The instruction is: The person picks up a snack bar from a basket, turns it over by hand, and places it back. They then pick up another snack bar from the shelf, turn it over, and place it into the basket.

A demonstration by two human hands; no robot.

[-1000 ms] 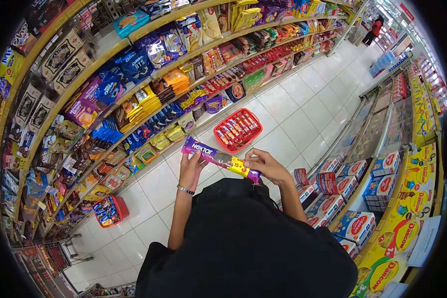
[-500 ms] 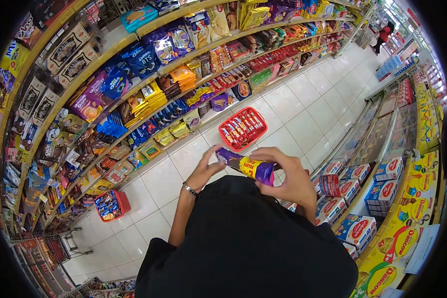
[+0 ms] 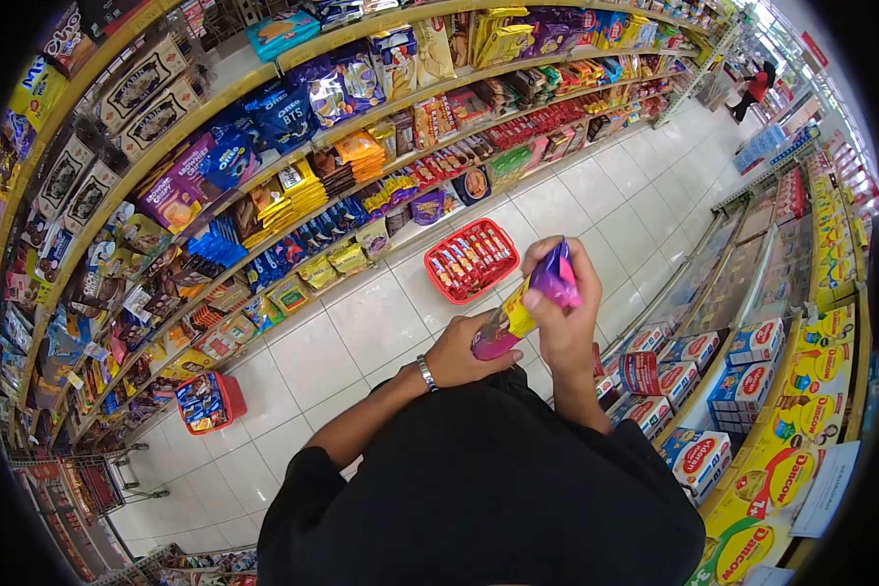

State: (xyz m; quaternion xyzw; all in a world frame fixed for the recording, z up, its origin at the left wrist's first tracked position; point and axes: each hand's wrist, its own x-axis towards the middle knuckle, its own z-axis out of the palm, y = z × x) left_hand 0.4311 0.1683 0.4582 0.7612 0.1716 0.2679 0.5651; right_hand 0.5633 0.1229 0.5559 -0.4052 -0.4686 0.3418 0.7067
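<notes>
Between my two hands, in front of my chest, is a long purple snack pack [image 3: 517, 311] with a yellow label. My right hand [image 3: 568, 317] grips its upper end, thumb across the shiny purple and pink wrapper. At the lower end, my left hand [image 3: 456, 354] holds the pack with the fingers partly hidden behind it; a metal-looking band circles that wrist. The pack is tilted, its right end higher in view. Just beyond my hands, a red basket [image 3: 430, 264] of red-wrapped bars sits on the floor.
Stocked snack shelves [image 3: 361, 98] curve along the left and far side. A second red basket [image 3: 232, 396] with blue packs stands on the tiled floor [image 3: 361, 317]. Boxed goods [image 3: 698, 454] fill the shelves at right. A person in red [image 3: 755, 88] is far off.
The pack has been turned: its right end has swung up and its left end down toward me. My left hand has shifted right and lower, my right hand upward.
</notes>
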